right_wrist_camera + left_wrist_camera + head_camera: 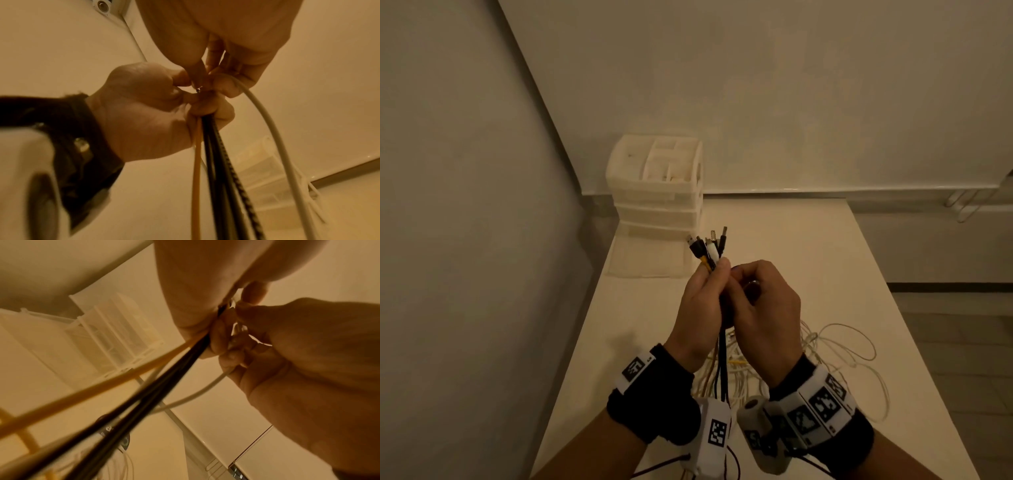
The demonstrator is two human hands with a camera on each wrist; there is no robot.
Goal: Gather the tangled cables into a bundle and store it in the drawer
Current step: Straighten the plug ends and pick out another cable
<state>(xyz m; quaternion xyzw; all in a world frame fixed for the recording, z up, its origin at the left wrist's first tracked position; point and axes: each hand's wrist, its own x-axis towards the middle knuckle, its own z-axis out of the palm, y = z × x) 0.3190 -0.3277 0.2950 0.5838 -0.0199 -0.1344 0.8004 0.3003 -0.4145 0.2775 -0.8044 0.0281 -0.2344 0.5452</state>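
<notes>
Left hand (700, 308): raised above the bench (825, 260), fingers curled round the cables (722, 346) just below their plugs; grip confirmed in the right wrist view, where yellow and black strands leave its fist downward. Right hand (763, 308): pressed against the left one at its 3 o'clock, fingers curled in on the same bunch, with a white cable (273, 138) looping out from under its fingers. Plugs (709, 245): several, black, white and yellow, fanned upward toward 12 o'clock above the left fist. Cables, remainder: black and yellow lengths hang straight down between the wrists; pale loops lie tangled on the bench at 5 o'clock of the hands. Drawer unit (657, 185): white, stacked, at the far left corner of the bench, 11 o'clock from the hands, well apart from the cables; lowest drawer (650, 257) pulled out toward the hands
</notes>
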